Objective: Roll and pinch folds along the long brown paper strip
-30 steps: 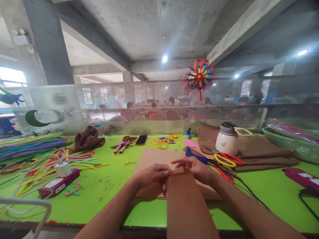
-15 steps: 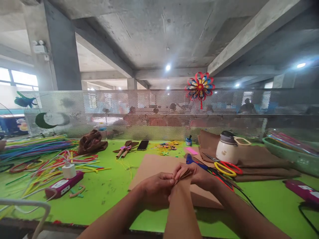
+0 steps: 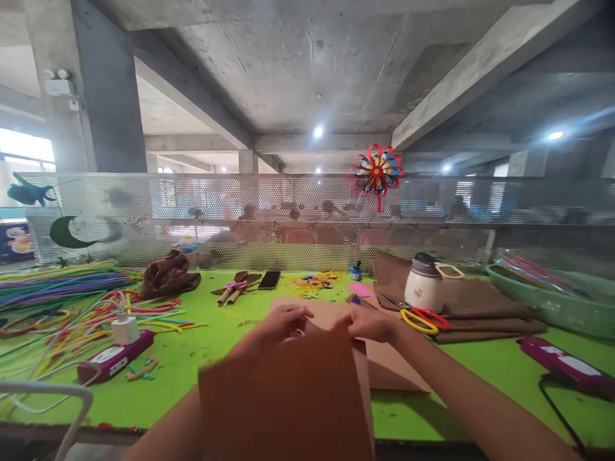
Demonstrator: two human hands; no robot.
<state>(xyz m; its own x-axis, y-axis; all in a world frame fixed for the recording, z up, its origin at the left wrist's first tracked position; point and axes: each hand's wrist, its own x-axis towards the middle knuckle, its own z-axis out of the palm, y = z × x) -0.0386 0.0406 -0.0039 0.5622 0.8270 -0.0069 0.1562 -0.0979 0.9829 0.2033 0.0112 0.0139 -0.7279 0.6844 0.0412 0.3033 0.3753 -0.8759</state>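
Note:
A stiff brown paper sheet (image 3: 283, 400) is raised in front of me, its broad face toward the camera and its lower part cut off by the frame. At its upper right corner, the fingers of my right hand (image 3: 369, 322) are closed on the edge. My left hand (image 3: 281, 323) is just behind the top edge, fingers curved and apart from the thumb; its lower part is hidden by the sheet. Beneath both hands, a flat piece of tan board or paper (image 3: 391, 371) lies on the green tabletop (image 3: 192, 400).
Scissors with yellow and red handles (image 3: 423, 320) lie by a cream flask (image 3: 423, 285) and folded brown material (image 3: 494, 317). Power strips (image 3: 118, 358) sit on both sides. Colored pipe cleaners (image 3: 72, 285), a phone (image 3: 270, 280) and a green basin (image 3: 552, 301) are farther back, before a perforated screen (image 3: 269, 192).
The brown paper has swung up and left, showing its broad face instead of a narrow strip. My left hand has separated from my right and moved left. The view has shifted slightly right.

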